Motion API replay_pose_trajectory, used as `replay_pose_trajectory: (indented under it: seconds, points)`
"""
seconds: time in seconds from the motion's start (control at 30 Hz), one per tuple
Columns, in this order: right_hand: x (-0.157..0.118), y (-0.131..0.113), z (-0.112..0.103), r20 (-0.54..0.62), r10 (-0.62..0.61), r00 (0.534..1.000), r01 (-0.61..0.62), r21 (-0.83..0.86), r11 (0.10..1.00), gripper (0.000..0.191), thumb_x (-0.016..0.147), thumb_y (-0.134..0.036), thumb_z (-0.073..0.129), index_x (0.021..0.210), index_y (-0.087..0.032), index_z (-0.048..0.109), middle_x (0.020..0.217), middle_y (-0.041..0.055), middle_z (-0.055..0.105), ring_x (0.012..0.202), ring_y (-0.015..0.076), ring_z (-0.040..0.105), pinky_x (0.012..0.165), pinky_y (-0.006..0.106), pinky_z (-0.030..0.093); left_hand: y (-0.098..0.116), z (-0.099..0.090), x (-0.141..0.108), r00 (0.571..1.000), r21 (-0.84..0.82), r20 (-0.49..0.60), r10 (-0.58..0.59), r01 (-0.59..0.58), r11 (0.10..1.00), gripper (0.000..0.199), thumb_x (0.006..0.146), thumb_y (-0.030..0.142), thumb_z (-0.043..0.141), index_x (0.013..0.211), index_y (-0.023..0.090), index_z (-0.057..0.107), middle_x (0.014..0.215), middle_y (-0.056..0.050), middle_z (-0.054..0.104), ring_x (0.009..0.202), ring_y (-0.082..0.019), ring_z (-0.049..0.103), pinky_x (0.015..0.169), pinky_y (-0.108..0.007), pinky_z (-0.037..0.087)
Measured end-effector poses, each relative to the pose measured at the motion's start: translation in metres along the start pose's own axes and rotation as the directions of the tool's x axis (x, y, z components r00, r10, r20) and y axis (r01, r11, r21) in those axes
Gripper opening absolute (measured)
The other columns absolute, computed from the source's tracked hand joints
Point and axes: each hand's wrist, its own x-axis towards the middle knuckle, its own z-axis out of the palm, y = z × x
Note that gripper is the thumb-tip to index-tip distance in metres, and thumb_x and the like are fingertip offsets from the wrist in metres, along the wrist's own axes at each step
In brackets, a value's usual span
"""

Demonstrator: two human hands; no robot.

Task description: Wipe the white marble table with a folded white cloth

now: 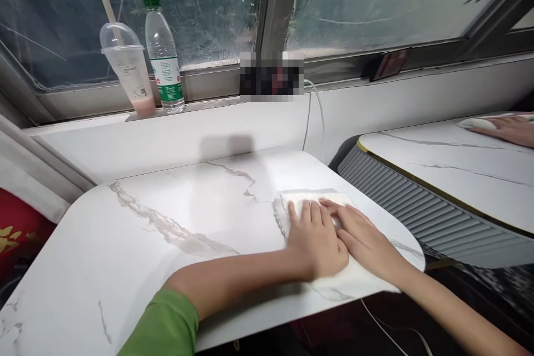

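A cream-white cloth point(371, 281) lies spread on the right side of a white marble-patterned table point(137, 256). Flat on the cloth rests my left hand point(315, 239), its fingers stretched forward and a little apart. My right hand point(359, 236) lies right beside it, touching it near the thumb, also pressed down on the cloth with fingers extended. Both palms hide the cloth's middle. One corner of the cloth reaches the table's front right edge.
On the window sill stand a plastic cup point(129, 72) with a straw and a green-capped water bottle point(166, 61). A white cable point(320, 108) hangs by the wall. At right, another person's hand point(507, 129) rests on a cloth on a second table point(438, 158).
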Motion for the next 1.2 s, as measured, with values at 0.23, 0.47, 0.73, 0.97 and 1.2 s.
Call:
replay_pose_trajectory:
  seconds: [0.23,0.47,0.73,0.97,1.2]
  points:
    - [0.095,0.038,0.007,-0.053,0.001,0.999,0.0,0.012,1.0,0.04,0.08,-0.022,0.03,0.112,-0.016,0.054,0.124,0.0125,0.061,0.115,0.0249,0.055,0.103,0.045,0.038,-0.049,0.008,0.089,0.998,0.039,-0.048,-0.039,0.041,0.998,0.053,0.092,0.027,0.033,0.138,0.0,0.036,0.143,-0.019,0.042,0.135,-0.029,0.032,0.115,-0.052,0.016]
    - [0.174,0.026,0.033,-0.111,0.127,0.986,-0.136,-0.081,0.987,0.048,0.08,-0.021,0.037,0.123,-0.011,0.054,0.147,0.0128,0.039,0.136,0.027,0.032,0.109,0.044,0.029,-0.118,-0.001,0.126,0.988,0.087,0.008,-0.155,0.154,0.984,0.05,0.096,0.025,0.024,0.142,0.007,0.033,0.151,-0.012,0.032,0.14,-0.024,0.025,0.116,-0.048,0.014]
    - [0.155,0.014,0.033,-0.014,0.027,1.0,-0.029,-0.161,0.986,0.051,0.087,-0.021,0.032,0.133,-0.008,0.05,0.142,0.012,0.046,0.137,0.0221,0.034,0.115,0.044,0.021,-0.116,-0.004,0.104,0.988,0.077,0.026,-0.153,0.151,0.986,0.052,0.096,0.026,0.024,0.144,0.008,0.031,0.152,-0.012,0.029,0.142,-0.024,0.021,0.117,-0.048,0.012]
    - [0.075,-0.05,0.035,-0.045,-0.006,0.999,-0.007,-0.274,0.962,0.053,0.09,-0.022,0.028,0.133,-0.001,0.048,0.141,0.0169,0.045,0.134,0.026,0.039,0.113,0.046,0.026,-0.099,-0.023,0.016,0.998,0.069,0.069,0.012,-0.017,0.997,0.052,0.097,0.028,0.023,0.144,0.007,0.03,0.152,-0.013,0.029,0.142,-0.025,0.022,0.116,-0.049,0.013]
    - [-0.029,-0.131,0.025,-0.08,-0.266,0.961,0.237,-0.27,0.933,0.055,0.089,-0.026,0.037,0.135,0.002,0.045,0.141,0.0213,0.045,0.137,0.0302,0.033,0.109,0.046,0.036,-0.065,-0.047,-0.111,0.984,0.143,0.104,0.146,-0.16,0.977,0.053,0.099,0.031,0.024,0.145,0.005,0.029,0.151,-0.015,0.03,0.141,-0.031,0.022,0.114,-0.052,0.017]
